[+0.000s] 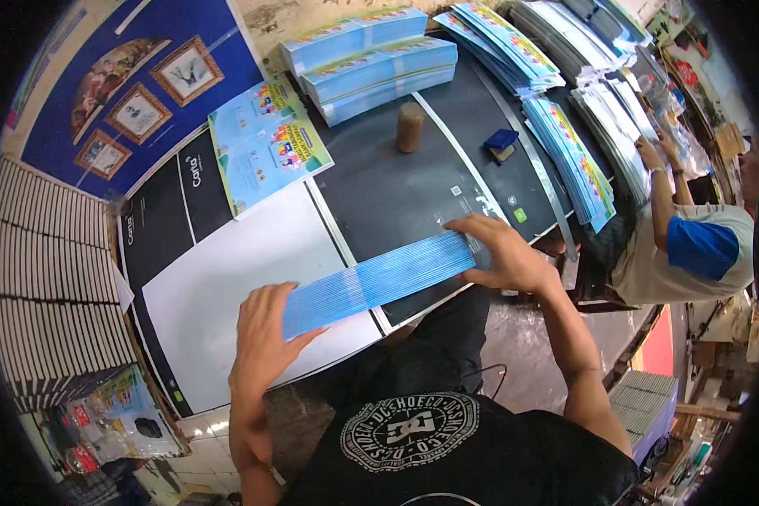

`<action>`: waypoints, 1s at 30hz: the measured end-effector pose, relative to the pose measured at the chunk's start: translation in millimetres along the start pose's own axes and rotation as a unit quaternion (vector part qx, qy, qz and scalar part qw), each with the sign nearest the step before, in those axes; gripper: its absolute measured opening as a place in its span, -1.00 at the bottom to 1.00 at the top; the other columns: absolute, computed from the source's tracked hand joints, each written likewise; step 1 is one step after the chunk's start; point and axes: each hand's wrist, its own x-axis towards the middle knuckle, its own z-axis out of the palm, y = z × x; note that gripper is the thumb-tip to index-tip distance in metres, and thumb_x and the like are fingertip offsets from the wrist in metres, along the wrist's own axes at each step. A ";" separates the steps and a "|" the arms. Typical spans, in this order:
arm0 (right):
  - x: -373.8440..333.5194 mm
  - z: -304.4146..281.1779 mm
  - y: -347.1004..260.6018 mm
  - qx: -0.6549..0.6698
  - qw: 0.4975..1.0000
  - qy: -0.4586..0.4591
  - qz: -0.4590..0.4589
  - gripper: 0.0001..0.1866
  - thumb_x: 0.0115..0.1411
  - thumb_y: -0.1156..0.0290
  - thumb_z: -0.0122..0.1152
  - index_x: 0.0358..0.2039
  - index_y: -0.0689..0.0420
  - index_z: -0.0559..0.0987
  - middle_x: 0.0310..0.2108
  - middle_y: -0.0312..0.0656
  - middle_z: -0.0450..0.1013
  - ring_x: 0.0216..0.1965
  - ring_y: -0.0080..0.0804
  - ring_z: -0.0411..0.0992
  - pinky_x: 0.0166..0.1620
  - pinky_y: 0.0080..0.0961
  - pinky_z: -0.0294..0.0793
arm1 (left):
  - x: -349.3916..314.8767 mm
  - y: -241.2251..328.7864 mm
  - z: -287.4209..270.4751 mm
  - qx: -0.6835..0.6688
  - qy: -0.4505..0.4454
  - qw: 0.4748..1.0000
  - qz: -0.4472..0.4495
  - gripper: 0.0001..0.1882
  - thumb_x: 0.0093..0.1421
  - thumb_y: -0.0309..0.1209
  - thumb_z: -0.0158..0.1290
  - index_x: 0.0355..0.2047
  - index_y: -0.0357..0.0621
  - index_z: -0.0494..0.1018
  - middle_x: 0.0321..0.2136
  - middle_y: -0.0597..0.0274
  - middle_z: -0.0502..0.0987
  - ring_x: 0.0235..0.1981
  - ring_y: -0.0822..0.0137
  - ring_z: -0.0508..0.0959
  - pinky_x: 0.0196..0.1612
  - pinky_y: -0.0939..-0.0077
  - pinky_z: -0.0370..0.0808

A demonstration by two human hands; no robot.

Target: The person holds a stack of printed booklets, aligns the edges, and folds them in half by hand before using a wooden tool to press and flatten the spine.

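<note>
Head camera: blue paper stack held at both ends

From my remote seat, I see the left hand and right hand gripping opposite ends, fingers and thumbs parted around the stack's edges. It is at the near side of the tabletop, partly over a white sheet; I cannot tell whether it rests there.

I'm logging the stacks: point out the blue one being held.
The bundle held between the left hand and right hand; the other blue stacks lie farther off.
</note>
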 end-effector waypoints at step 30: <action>-22.6 75.0 49.5 0.239 0.954 0.131 0.122 -0.39 0.09 0.59 0.36 0.20 0.31 0.48 0.18 0.12 0.47 0.19 -0.17 0.49 0.22 -0.36 0.44 | -47.3 -46.2 85.1 -0.305 0.306 0.887 -0.163 -0.56 -0.02 -0.74 0.30 -0.08 -0.45 0.49 -0.31 0.27 0.62 -0.29 0.51 0.59 -0.15 0.62 0.54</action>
